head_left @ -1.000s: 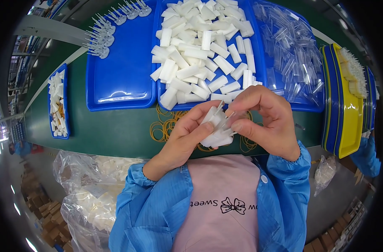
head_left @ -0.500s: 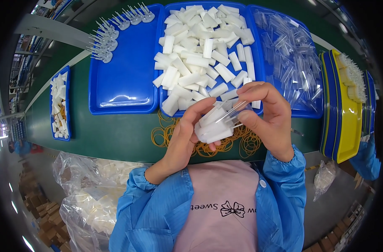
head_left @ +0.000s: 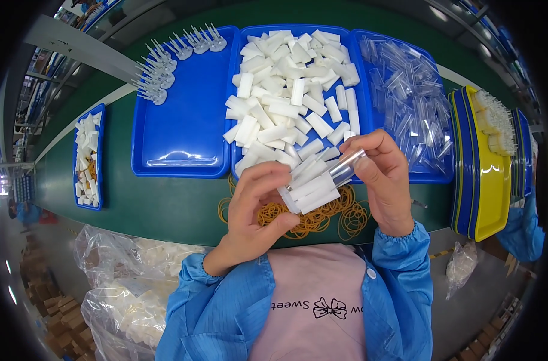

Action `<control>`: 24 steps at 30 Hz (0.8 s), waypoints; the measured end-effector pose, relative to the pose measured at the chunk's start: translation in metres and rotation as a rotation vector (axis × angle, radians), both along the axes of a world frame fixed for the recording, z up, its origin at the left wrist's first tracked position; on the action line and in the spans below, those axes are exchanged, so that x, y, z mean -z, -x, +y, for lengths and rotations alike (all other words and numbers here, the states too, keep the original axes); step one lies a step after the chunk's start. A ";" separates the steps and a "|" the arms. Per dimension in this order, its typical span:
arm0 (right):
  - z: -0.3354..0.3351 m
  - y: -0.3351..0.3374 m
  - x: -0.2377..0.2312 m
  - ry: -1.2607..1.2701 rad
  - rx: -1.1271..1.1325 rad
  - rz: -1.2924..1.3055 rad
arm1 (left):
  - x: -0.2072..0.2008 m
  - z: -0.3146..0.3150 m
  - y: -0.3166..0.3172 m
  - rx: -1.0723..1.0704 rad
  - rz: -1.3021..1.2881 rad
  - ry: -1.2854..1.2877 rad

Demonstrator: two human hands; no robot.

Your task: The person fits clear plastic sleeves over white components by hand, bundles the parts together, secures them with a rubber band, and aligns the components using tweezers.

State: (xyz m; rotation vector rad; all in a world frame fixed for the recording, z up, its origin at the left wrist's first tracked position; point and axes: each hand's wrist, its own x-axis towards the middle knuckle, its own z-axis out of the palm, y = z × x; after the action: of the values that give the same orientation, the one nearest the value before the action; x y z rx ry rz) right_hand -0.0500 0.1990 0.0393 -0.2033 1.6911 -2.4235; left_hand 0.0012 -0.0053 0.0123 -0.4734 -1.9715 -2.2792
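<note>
Above the near edge of the table, my left hand curves its thumb and fingers around the clear base of a small assembly. White foam blocks stand side by side on that base, tilted toward the right. My right hand pinches a clear plastic tube between thumb and fingers, at the far end of the blocks. Whether the tube sits over a prong of the base cannot be made out. Beneath the hands lies a pile of tan rubber bands.
Behind the hands, a blue tray holds white foam pieces. Clear tubes fill the right tray. The left tray has pronged clear bases along its far edge. Stacked trays stand far right; a small tray sits far left.
My left hand has turned, and its thumb now shows in front with the fingers spread wider. The assembly has tilted and sits slightly lower. My right hand still pinches the tube.
</note>
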 end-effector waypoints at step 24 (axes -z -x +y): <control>0.010 0.003 -0.001 -0.431 0.082 0.370 | 0.004 -0.011 0.010 -0.057 -0.123 -0.085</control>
State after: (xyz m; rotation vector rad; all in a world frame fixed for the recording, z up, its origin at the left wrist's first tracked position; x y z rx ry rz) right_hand -0.0531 0.2086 0.0405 -0.5547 2.3720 -2.0967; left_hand -0.0084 -0.0166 0.0082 -0.2712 -1.9046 -2.3984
